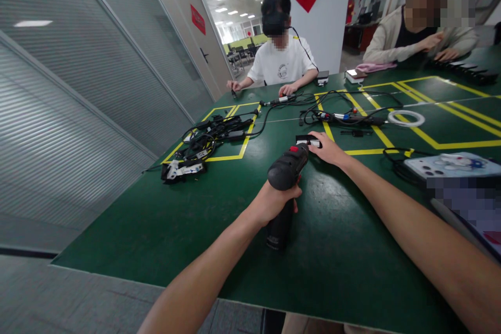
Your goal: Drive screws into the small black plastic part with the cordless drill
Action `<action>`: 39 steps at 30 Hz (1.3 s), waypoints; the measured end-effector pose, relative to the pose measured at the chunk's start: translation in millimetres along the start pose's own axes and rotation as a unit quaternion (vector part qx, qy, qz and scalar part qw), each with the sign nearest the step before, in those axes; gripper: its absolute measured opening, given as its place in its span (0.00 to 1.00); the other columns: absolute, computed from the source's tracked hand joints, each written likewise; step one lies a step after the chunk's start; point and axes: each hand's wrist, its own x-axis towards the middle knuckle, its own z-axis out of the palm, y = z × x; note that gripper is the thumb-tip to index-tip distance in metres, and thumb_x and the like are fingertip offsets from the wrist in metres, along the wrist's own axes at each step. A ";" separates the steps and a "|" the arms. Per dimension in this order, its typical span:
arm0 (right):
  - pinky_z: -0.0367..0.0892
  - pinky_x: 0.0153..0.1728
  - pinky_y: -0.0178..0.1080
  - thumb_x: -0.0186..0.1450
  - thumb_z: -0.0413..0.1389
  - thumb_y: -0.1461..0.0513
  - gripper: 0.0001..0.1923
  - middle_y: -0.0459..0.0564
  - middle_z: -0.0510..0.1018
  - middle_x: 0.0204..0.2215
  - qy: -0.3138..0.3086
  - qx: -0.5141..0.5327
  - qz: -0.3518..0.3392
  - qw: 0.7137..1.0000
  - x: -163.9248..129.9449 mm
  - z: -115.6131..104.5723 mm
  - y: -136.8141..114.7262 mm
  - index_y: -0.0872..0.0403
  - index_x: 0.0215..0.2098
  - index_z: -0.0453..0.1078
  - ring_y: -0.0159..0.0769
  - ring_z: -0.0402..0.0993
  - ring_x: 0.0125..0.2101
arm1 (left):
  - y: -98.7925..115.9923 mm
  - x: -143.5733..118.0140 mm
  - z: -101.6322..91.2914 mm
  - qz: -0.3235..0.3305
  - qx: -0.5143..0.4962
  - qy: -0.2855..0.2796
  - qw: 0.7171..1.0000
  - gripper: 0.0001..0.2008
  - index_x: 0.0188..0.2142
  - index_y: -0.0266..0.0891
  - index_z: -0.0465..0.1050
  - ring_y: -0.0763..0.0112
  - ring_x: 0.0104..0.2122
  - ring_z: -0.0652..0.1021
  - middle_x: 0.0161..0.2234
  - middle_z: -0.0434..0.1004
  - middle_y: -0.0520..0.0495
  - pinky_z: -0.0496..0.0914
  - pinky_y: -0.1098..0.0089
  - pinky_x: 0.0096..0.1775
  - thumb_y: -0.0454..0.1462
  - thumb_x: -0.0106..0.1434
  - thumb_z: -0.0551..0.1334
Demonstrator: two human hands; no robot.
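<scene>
My left hand grips the handle of a black electric screwdriver with a red switch, its nose pointing away from me over the green table. My right hand lies flat on the table just beyond the tool's nose, fingers resting on a small black-and-white part. Whether the tool's tip touches that part is hidden.
A heap of black cables and adapters lies at the left inside yellow tape lines. More cables and a white ring lie farther back. A phone rests at my right. Two other people sit across the table.
</scene>
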 end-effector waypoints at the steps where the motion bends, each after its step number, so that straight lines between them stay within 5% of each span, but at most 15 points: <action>1: 0.64 0.55 0.47 0.63 0.56 0.56 0.25 0.53 0.69 0.51 0.000 0.000 0.000 1.000 -0.1 -0.2 -0.4 0.47 0.58 0.65 0.44 0.70 0.51 | -0.1 -0.1 -0.1 0.001 -0.001 0.000 1.000 0.10 0.37 0.37 0.65 0.77 0.18 0.72 0.30 0.66 0.54 0.66 0.72 0.22 0.33 0.54 0.62; 39: 0.65 0.55 0.47 0.62 0.56 0.56 0.25 0.52 0.69 0.48 -0.002 -0.008 0.007 1.000 -1.0 -1.5 -1.6 0.46 0.58 0.65 0.44 0.71 0.49 | 1.6 -0.5 0.4 -0.018 -0.004 0.012 1.000 0.10 0.36 0.37 0.66 0.76 0.18 0.73 0.27 0.68 0.54 0.66 0.72 0.22 0.34 0.53 0.63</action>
